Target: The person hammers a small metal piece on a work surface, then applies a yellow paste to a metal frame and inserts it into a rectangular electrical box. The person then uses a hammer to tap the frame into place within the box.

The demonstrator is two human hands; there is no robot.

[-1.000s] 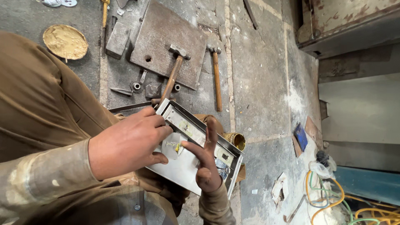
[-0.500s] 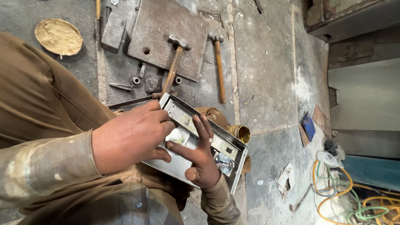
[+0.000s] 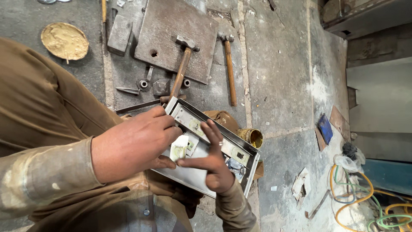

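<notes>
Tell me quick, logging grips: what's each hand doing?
Left hand: closed on pale tag in metal tray.
Right hand: open, fingers spread on tray.

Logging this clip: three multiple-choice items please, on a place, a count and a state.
1. Where is the round dish of yellow paste? A in the tray; B on the floor, upper left; C on the steel plate.
2. How many hammers lie out? A one; B two; C four.
3. The metal tray is: A lidded; B alone on the floor; C under both hands.
B: it sits on bare floor. B: one hammer on the steel plate, a second hammer beside it. C: left hand and right hand touch it.
</notes>
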